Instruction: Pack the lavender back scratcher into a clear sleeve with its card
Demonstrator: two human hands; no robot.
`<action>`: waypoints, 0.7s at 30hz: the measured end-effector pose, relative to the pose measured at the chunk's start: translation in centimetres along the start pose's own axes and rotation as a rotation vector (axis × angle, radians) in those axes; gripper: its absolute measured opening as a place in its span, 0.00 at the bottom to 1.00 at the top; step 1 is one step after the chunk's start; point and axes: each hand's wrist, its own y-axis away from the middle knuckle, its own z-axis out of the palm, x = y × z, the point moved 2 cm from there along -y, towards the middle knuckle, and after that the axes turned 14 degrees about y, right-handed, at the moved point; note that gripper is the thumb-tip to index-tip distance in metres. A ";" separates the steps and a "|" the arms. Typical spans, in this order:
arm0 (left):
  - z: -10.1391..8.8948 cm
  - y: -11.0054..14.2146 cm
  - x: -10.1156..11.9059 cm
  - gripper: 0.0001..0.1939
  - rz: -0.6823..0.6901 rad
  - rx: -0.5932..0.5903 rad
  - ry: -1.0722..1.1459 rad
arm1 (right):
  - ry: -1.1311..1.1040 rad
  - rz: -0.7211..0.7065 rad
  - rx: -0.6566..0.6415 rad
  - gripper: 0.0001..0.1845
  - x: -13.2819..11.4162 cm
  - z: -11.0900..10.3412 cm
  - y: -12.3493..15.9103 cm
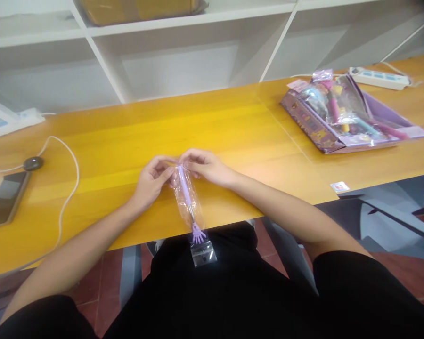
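- Reddish floor tiles [108, 278] are showing at the bottom of the frame, below the yellow wood-grain desk [102, 141].
- At lower centre, a clear wrapper [197, 203] is enclosing a purple stick [184, 188] with a hand-shaped end, which is reaching past the desk's near edge.
- At centre, left grip [150, 181] and right grip [208, 167] are pinching the wrapper's upper end, thumbs against fingers.
- At right, an open purple box [311, 125] is holding bagged colourful sticks [334, 108].
- White shelving [212, 22] is spanning the top, bearing a yellowish-brown box [137, 12].
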 end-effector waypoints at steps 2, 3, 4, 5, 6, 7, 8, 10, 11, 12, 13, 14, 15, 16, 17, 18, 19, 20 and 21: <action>0.0 0.0 0.0 0.10 0.009 0.013 -0.003 | -0.012 0.003 -0.003 0.03 0.0 0.0 0.0; 0.0 0.0 0.0 0.10 0.009 0.024 -0.004 | -0.019 0.003 -0.004 0.03 0.0 0.0 -0.1; -0.1 0.0 -0.1 0.09 0.007 0.035 -0.005 | -0.027 0.001 -0.002 0.03 0.0 0.0 -0.1; -0.1 0.0 -0.2 0.09 0.004 0.045 -0.007 | -0.036 -0.002 0.001 0.03 0.0 0.0 -0.1; -0.2 0.0 -0.3 0.09 0.000 0.052 -0.007 | -0.043 -0.004 0.006 0.04 0.0 0.0 -0.1; -0.3 0.0 -0.4 0.09 -0.004 0.057 -0.007 | -0.048 -0.002 0.011 0.05 -0.1 0.1 -0.1; -0.3 0.0 -0.4 0.08 -0.007 0.061 -0.004 | -0.051 0.003 0.016 0.05 -0.1 0.1 0.0; -0.3 0.0 -0.4 0.07 -0.015 0.062 0.005 | -0.051 0.014 0.025 0.07 -0.1 0.1 0.0; -0.3 0.0 -0.4 0.07 -0.021 0.059 0.009 | -0.050 0.018 0.027 0.07 -0.1 0.1 0.0; -0.3 0.1 -0.4 0.06 -0.024 0.056 0.014 | -0.050 0.017 0.029 0.07 -0.1 0.1 0.0; -0.3 0.1 -0.3 0.06 -0.028 0.053 0.019 | -0.050 0.014 0.030 0.06 -0.1 0.1 0.0; -0.2 0.2 -0.3 0.06 -0.031 0.047 0.025 | -0.049 0.012 0.029 0.06 -0.1 0.1 0.0; -0.2 0.2 -0.2 0.06 -0.035 0.041 0.034 | -0.047 0.012 0.026 0.06 -0.1 0.1 0.0; -0.3 0.3 -0.2 0.06 -0.038 0.035 0.043 | -0.044 0.013 0.021 0.05 -0.1 0.2 0.0; -0.3 0.3 -0.2 0.06 -0.040 0.028 0.051 | -0.039 0.015 0.016 0.05 -0.2 0.2 0.1; -0.3 0.3 -0.2 0.07 -0.038 0.022 0.057 | -0.031 0.017 0.009 0.05 -0.2 0.2 0.1; -0.2 0.3 -0.1 0.09 -0.033 0.017 0.055 | -0.022 0.017 0.004 0.06 -0.2 0.3 0.2; -0.2 0.4 -0.1 0.10 -0.025 0.016 0.042 | -0.012 0.014 -0.001 0.06 -0.3 0.3 0.2; 0.0 0.4 0.0 0.12 -0.018 0.016 0.020 | -0.003 0.009 -0.005 0.07 -0.4 0.4 0.3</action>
